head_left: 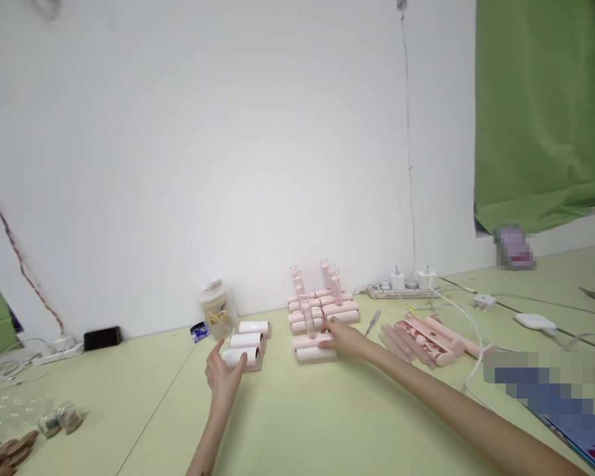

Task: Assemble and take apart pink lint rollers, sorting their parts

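Observation:
My left hand reaches out over the pale green table, its fingers apart beside the nearest of three white rolls. My right hand rests on a stack of pink lint-roller holders, fingers laid against a front piece. Several clear pink handles stand upright on that stack. Whether the right fingers grip a piece is not clear.
A clear bag stands behind the rolls by the white wall. Loose pink parts lie right of the stack, with a power strip, chargers and cables beyond. Small jars sit at the left. A green cloth hangs at right.

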The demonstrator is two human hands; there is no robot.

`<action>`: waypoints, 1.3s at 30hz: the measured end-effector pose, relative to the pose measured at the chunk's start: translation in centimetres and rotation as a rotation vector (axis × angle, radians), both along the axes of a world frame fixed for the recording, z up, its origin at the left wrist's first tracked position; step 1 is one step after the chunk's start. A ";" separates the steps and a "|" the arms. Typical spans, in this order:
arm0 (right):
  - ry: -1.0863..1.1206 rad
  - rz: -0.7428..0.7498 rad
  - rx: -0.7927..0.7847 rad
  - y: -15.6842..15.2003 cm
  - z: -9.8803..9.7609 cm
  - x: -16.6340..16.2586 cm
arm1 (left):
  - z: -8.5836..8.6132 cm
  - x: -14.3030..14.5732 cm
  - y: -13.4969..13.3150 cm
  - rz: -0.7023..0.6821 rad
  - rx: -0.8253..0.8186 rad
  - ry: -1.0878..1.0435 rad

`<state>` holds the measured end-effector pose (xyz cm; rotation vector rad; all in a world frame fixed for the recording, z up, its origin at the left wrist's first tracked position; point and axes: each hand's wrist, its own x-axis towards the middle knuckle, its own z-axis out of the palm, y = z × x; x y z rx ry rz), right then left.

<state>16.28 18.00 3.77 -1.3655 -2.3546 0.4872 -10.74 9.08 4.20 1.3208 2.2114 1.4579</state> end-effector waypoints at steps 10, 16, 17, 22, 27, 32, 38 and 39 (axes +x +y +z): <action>0.195 -0.082 0.144 1.2 -0.9 -0.2 | -3.1 0.9 0.3 0.174 -0.215 0.172; 0.389 0.210 0.081 -5.6 0.8 3.8 | -2.8 2.2 -1.0 0.064 -0.116 0.162; 0.467 0.239 0.004 -6.8 0.8 4.3 | -2.9 2.6 -1.7 -0.007 -0.063 0.144; 0.999 0.078 -0.763 -10.8 -0.9 4.1 | -1.1 6.9 -4.5 -0.484 -0.104 0.169; 1.424 0.002 -1.498 -12.1 -2.9 2.9 | 3.6 12.5 -3.0 -0.937 -0.343 0.488; 1.545 -0.052 -1.599 -12.6 -3.4 3.5 | 6.4 16.4 -1.1 -1.146 -0.435 0.926; 1.596 -0.145 -1.475 -12.3 -3.6 4.1 | 8.7 16.8 -0.2 -1.122 -0.482 0.919; 1.619 -0.131 -1.506 -12.3 -3.5 4.1 | 8.9 16.5 0.0 -1.110 -0.461 0.900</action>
